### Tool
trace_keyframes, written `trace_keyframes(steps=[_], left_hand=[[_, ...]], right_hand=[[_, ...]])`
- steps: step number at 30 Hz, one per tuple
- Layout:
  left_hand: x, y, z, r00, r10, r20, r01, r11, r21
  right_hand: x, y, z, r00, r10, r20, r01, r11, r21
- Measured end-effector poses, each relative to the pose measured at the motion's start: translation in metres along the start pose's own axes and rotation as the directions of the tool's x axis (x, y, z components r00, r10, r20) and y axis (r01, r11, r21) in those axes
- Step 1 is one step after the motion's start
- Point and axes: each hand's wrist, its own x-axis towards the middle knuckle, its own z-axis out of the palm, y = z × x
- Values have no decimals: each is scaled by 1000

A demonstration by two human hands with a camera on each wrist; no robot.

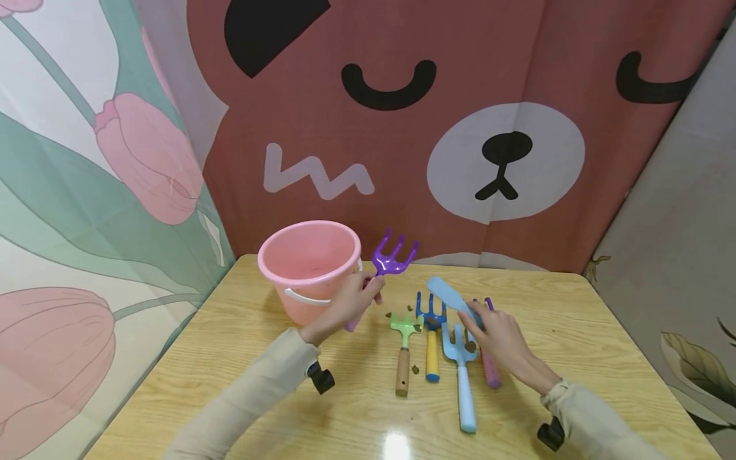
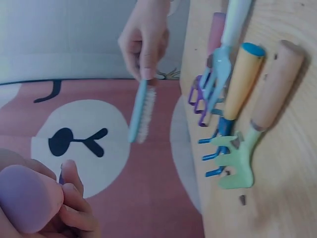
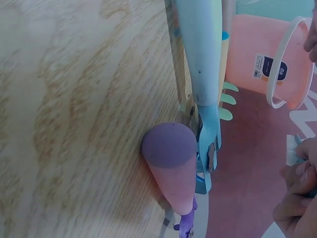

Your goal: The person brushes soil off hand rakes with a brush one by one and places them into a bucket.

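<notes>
My left hand (image 1: 347, 300) grips the pinkish-purple handle of a purple garden hand fork (image 1: 390, 263), its tines pointing up, beside the pink bucket (image 1: 305, 308). In my right hand (image 1: 506, 337) is a light blue brush (image 1: 447, 294); its white bristles (image 2: 145, 119) show in the left wrist view. The brush is held above the tools on the table. Below lie a green fork with a wooden handle (image 1: 403, 370), a blue fork with a yellow handle (image 1: 432, 358), a light blue fork (image 1: 466, 396) and another purple fork (image 1: 490, 369), partly hidden by my right hand.
Small brown clumps (image 1: 415, 369) are scattered on and around the tools. The wooden table (image 1: 190, 383) ends at a curtain (image 1: 402, 160) printed with a bear face. A white handle (image 3: 277, 64) hangs at the bucket's side.
</notes>
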Motion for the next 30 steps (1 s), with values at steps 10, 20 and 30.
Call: trace_keyframes(steps=[10, 20, 30], left_hand=[[7, 12, -23, 997, -67, -46, 60, 988, -146], [8, 18, -35, 987, -151, -58, 136, 967, -216], [8, 18, -43, 986, -147, -81, 123, 963, -241]], right_hand=[[0, 1, 2, 1000, -9, 3, 9, 1000, 19], [1, -1, 4, 1000, -5, 17, 5, 1000, 17], [0, 0, 5, 1000, 6, 30, -6, 1000, 12]])
